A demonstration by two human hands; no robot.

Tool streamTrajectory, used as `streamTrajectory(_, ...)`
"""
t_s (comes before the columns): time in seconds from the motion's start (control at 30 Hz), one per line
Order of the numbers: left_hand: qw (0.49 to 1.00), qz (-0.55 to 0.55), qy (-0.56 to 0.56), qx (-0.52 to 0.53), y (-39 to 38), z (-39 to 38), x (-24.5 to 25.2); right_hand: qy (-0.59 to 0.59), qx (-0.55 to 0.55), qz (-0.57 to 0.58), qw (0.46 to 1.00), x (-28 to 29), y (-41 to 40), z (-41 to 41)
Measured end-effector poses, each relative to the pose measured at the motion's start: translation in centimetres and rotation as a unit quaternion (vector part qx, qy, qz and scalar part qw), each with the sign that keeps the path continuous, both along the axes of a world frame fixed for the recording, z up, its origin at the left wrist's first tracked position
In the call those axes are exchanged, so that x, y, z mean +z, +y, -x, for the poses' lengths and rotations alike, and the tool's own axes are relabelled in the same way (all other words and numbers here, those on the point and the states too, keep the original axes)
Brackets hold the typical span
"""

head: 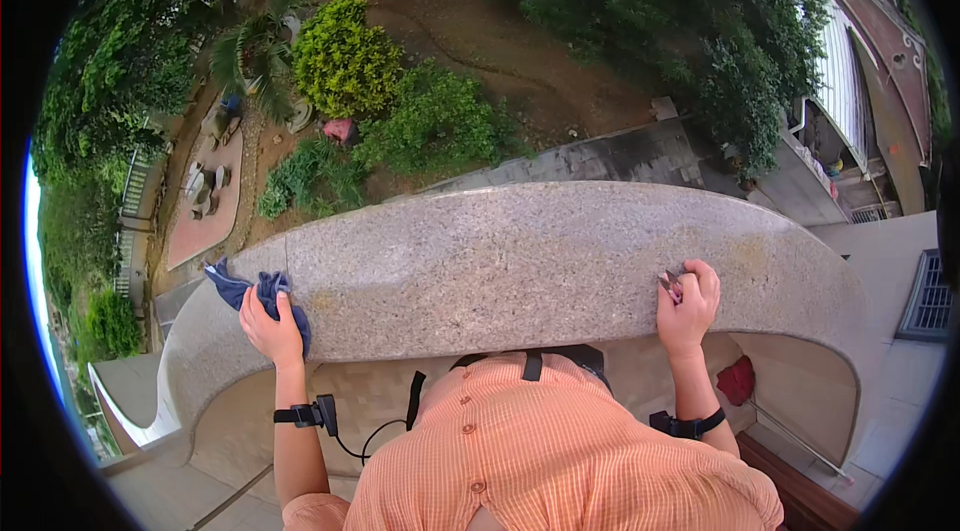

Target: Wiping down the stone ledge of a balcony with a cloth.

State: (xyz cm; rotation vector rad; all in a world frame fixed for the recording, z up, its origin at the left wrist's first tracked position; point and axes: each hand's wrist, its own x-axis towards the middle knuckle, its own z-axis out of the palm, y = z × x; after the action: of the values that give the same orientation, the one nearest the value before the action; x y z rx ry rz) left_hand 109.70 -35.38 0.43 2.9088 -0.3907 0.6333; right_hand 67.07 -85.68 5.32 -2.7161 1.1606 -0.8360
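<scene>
My left hand rests on a crumpled dark blue cloth at the left part of a curved granite parapet top. Its fingers are bent over the cloth and the thumb lies against a fold. Over the right part of the same stone, my right hand is closed around a small tool with metal tips and pinkish handles, perhaps small scissors or clippers. Most of the tool is hidden in the palm.
Beyond the parapet lies a garden far below, with bushes, a paved path and a stone table with stools. A red mop head on a pole leans inside the parapet at right. A black cable hangs from my left wrist strap.
</scene>
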Motion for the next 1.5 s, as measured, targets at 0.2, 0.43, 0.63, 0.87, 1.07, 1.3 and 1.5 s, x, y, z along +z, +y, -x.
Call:
streamTrajectory(0.2, 1.000, -0.006, 0.009, 0.000, -0.1, -0.3, -0.1, 0.015, -0.004, -0.038, 0.999, 0.2, -0.3, 0.2)
streamTrajectory(0.43, 0.999, -0.017, 0.031, 0.005, -0.3, -0.8, 0.0, 0.027, -0.010, -0.048, 0.998, 0.2, -0.5, 0.1)
streamTrajectory(0.63, 0.999, -0.018, 0.027, 0.005, -0.1, -0.5, 0.4, 0.031, -0.015, -0.060, 0.998, 0.3, -0.1, -0.5)
streamTrajectory(0.87, 1.000, 0.001, 0.017, 0.001, -1.1, -0.1, 0.5, 0.037, -0.004, -0.067, 0.997, -0.6, -0.1, 0.3)
streamTrajectory(1.07, 1.000, 0.006, 0.017, 0.020, -0.9, 0.2, 1.0, 0.053, 0.011, -0.036, 0.998, -1.1, -0.4, 0.5)
streamTrajectory(1.3, 0.999, 0.009, 0.020, 0.033, -1.5, 0.2, 1.2, 0.055, 0.009, -0.042, 0.998, -1.2, -0.4, 0.6)
streamTrajectory(1.5, 0.999, 0.011, 0.013, 0.036, -1.4, 0.3, 1.0, 0.065, 0.012, -0.036, 0.997, -1.0, -0.5, 0.6)
